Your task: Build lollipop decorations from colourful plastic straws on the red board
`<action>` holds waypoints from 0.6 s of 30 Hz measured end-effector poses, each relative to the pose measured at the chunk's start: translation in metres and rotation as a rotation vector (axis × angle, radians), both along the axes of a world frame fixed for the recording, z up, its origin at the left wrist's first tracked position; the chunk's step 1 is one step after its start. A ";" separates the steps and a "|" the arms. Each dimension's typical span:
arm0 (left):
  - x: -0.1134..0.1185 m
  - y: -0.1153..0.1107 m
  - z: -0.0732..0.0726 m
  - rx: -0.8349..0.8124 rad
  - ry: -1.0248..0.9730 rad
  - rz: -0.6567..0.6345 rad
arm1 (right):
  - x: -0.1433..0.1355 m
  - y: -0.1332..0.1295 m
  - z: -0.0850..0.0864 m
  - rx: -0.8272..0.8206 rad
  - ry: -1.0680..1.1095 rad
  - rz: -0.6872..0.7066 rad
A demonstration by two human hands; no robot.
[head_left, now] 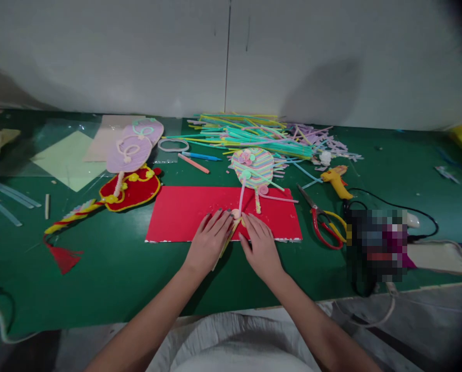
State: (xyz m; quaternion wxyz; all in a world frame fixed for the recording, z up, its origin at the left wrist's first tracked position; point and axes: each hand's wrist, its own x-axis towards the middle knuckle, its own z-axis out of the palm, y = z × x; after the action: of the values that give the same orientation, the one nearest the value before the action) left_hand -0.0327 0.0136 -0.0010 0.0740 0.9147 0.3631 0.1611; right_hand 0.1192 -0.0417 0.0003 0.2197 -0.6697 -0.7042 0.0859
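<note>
My left hand [210, 236] and my right hand [260, 245] meet over a red board [176, 206], fingertips close together. Between them is a small pale pink pipe-cleaner coil [236, 213], partly covered by my fingers. My left fingertips press its left side; my right fingertips pinch at its right, where a bit of yellow shows. Pale yellow pipe cleaners [225, 247] run down between my hands toward me, and a pink pipe cleaner [241, 199] rises from the coil. Just beyond lies a striped round fan [257, 168] of pipe cleaners with small coiled flowers.
Loose pipe cleaners [246, 137] are heaped along the wall. On the right are scissors [323, 222] and a yellow glue gun [336, 181] with its cord. On the left lie a purple fan [127, 150], a red fan [132, 191] with a tassel, and green paper [72, 160].
</note>
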 end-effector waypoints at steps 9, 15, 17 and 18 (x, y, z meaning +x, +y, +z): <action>-0.001 0.015 -0.004 -0.147 -0.221 0.000 | -0.005 0.011 0.004 0.048 -0.010 -0.087; -0.001 0.029 0.002 -0.266 -0.376 0.019 | -0.002 0.018 0.003 0.084 0.051 -0.124; 0.000 0.029 0.004 -0.284 -0.397 0.018 | -0.002 0.021 -0.001 0.119 0.119 -0.137; 0.000 0.029 0.004 -0.287 -0.396 0.016 | -0.002 0.023 -0.002 0.132 0.152 -0.141</action>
State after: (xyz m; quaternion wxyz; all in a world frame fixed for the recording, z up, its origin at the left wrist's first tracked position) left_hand -0.0326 0.0428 0.0031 0.2716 0.8425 0.3679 0.2847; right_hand 0.1177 -0.0191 -0.0019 0.3216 -0.6932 -0.6408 0.0741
